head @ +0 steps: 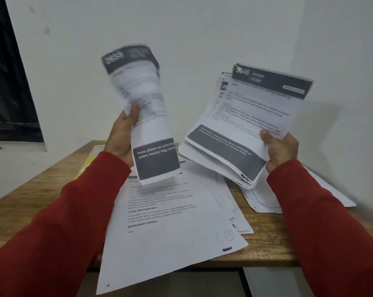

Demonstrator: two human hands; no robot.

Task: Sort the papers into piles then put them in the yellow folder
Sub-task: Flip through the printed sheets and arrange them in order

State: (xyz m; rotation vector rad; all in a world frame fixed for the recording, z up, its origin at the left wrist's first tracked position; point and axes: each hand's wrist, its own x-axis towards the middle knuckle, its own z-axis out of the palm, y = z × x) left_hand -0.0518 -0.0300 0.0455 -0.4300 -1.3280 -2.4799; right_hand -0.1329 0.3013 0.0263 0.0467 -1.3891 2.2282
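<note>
Above a wooden surface (42, 189), the left hand (122, 138) keeps its grip closed on one blurred, curling sheet (147, 116). The right hand (281, 148) clamps a thick stack of papers (245, 125). Loose pages (166, 228) lie on the surface below; the yellow folder (87, 160) peeks out behind the left wrist.

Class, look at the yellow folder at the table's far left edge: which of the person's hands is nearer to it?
Left. The left hand, gripping a single sheet, is raised just above the yellow folder; the right hand, holding a stack, is far across the table.
</note>
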